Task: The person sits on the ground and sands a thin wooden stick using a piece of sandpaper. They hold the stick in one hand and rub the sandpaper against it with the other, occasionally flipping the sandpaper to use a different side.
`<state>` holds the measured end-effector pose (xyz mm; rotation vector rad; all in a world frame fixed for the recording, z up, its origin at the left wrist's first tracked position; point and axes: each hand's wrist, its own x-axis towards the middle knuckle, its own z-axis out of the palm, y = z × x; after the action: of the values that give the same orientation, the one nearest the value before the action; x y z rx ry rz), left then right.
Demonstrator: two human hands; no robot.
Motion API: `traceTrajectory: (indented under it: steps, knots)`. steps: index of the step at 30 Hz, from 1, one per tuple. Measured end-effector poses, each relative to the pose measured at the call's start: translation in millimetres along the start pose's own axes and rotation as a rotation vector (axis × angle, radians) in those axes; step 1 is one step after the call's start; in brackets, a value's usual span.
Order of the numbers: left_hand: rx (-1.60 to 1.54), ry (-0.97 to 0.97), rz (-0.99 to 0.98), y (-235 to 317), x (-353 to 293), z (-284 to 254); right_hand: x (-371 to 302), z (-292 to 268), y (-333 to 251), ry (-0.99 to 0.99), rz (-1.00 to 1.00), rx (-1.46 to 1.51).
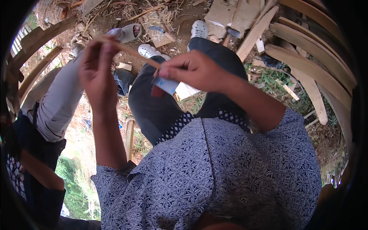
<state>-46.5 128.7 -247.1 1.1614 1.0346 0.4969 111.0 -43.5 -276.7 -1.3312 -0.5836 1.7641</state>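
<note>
Left hand (99,65) blurred, pinching thin stick (135,53); stick spans to right hand (195,73), pinching blue-white sheet (167,85) around it; stick's near end finger-covered.

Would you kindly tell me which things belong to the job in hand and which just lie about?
In use:
- thin wooden strip, left hand at one end
- blue-and-white sheet, in right hand

Seemingly lying about:
- wooden-handled blade
- curved timbers at right
</note>
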Motion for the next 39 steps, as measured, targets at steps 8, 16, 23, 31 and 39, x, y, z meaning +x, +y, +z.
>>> traceTrajectory:
  steps: [8,16,23,31,39]
  knots:
    - [0.137,-0.027,0.137,-100,73,-21,103,-55,35,-0.013,0.006,-0.203]
    - [0.270,-0.095,0.011,-180,115,-49,194,-78,82,-0.116,-0.141,-0.561]
    - [0.117,-0.104,-0.007,-242,145,-72,249,-99,133,-0.173,-0.258,-0.637]
    - [-0.639,-0.029,-0.900,-394,-47,-189,284,-113,164,-0.050,-0.196,-0.628]
    - [-0.066,0.027,-0.324,-348,100,-106,279,-102,191,-0.136,-0.220,-0.666]
